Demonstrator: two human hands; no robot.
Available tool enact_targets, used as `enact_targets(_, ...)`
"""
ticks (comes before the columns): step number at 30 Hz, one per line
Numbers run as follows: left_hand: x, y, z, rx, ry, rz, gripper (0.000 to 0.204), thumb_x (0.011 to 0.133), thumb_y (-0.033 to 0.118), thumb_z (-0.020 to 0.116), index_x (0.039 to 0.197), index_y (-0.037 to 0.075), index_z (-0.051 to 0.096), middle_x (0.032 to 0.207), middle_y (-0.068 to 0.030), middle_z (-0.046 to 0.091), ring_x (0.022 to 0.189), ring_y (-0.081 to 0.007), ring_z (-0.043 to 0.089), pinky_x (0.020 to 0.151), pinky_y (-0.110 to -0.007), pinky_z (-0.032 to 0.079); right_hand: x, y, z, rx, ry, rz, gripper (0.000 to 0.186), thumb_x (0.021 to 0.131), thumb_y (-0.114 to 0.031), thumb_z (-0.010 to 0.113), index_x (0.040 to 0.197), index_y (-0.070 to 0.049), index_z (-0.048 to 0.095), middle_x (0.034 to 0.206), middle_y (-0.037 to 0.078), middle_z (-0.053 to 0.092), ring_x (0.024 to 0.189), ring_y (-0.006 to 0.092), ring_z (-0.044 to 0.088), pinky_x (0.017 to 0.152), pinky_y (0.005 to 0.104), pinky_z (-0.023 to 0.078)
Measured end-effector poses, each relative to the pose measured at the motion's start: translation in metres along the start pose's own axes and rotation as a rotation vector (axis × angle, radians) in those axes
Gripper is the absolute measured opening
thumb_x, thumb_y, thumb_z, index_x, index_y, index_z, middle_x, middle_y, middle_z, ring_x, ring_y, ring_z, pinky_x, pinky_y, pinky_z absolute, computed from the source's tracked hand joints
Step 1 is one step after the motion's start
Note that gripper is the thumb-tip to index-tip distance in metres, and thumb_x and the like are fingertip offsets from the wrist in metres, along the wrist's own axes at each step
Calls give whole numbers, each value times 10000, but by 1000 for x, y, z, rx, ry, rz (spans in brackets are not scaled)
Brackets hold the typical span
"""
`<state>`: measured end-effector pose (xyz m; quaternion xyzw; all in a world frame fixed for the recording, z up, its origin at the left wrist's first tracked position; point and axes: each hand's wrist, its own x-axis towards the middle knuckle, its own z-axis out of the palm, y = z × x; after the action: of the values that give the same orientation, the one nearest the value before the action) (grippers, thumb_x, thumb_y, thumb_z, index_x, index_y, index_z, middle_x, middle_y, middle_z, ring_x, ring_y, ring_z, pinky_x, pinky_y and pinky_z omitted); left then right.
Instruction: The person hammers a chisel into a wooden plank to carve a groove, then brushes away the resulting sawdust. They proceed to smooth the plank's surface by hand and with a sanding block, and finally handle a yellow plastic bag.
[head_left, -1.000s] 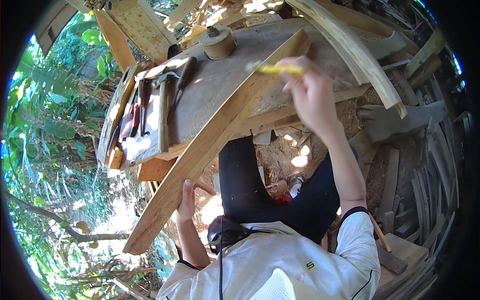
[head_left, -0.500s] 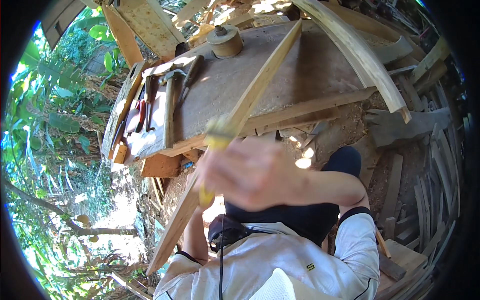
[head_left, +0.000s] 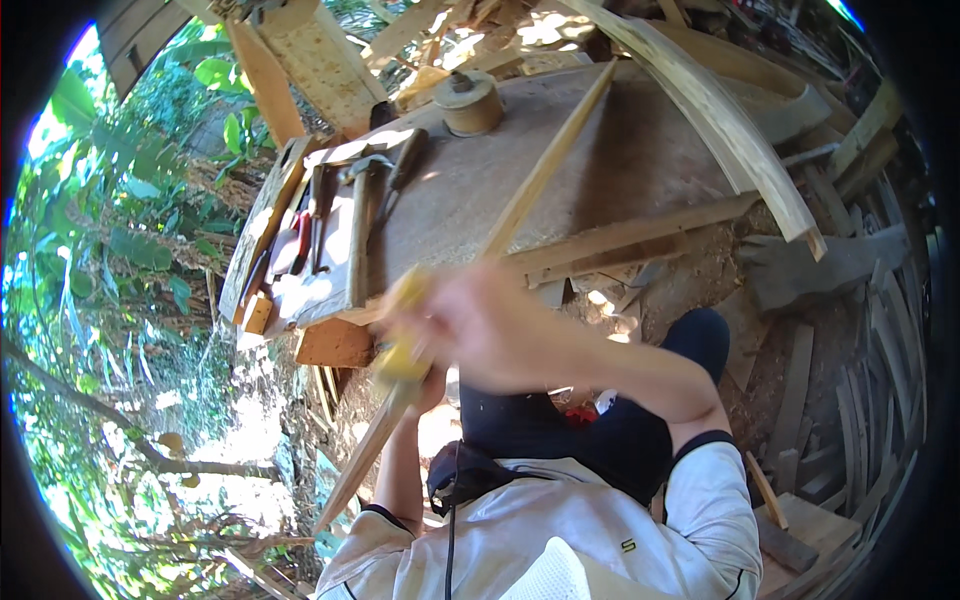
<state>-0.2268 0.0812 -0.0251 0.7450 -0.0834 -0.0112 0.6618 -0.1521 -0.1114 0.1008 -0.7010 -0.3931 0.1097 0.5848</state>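
Wooden plank (head_left: 548,158): slants across the view, narrow edge up, its upper tip at one o'clock by the workbench's far edge, its lower tip at seven, out past the near edge; whether the upper tip touches the bench I cannot tell.
Right hand (head_left: 470,325): just below centre, blurred, fingers closed around a yellow hand tool (head_left: 402,362) at eight o'clock, which sits over the plank; its exact kind is lost in the blur.
Left hand (head_left: 432,392): at seven o'clock, beside the plank and partly behind the yellow hand tool; its fingers are hidden, so I cannot tell whether they clasp the wood.
Workbench edge: the near side of the workbench (head_left: 460,200) runs from nine o'clock to between two and three, crossing behind the plank and right hand.
Tool side: hammer (head_left: 359,235) at ten o'clock, handle end near that edge; dark-handled tool (head_left: 408,155) just beside it at eleven; red-handled tool (head_left: 304,230) farther out at ten.
Far side: round wooden drum (head_left: 470,110) at twelve, well apart from the plank.
Open room: brown tabletop stretches between hammer and plank, and from plank, partly shadowed, to the curved timber (head_left: 715,110) at two.
Lower reach: the plank's lower length hangs in air, near the left forearm (head_left: 400,475).
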Motion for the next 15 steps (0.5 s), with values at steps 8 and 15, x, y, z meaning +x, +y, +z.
enact_targets(8,25,-39,-19,-600,60,395,402,951,150,684,1312,-6,600,1396,-201,574,1245,-298,594,1019,-414,525,-19,96,-143,-313,777,40,315,1044,-261,566,1058,35,672,796,77,693,591,94,620,532,238,470)
enact_targets(15,19,-82,-15,-1082,550,-124,196,961,238,678,1089,94,640,1093,-12,693,1034,-108,647,931,-243,546,-25,108,-102,-652,717,-88,138,999,-129,607,1084,-55,685,902,67,685,586,150,604,532,281,445)
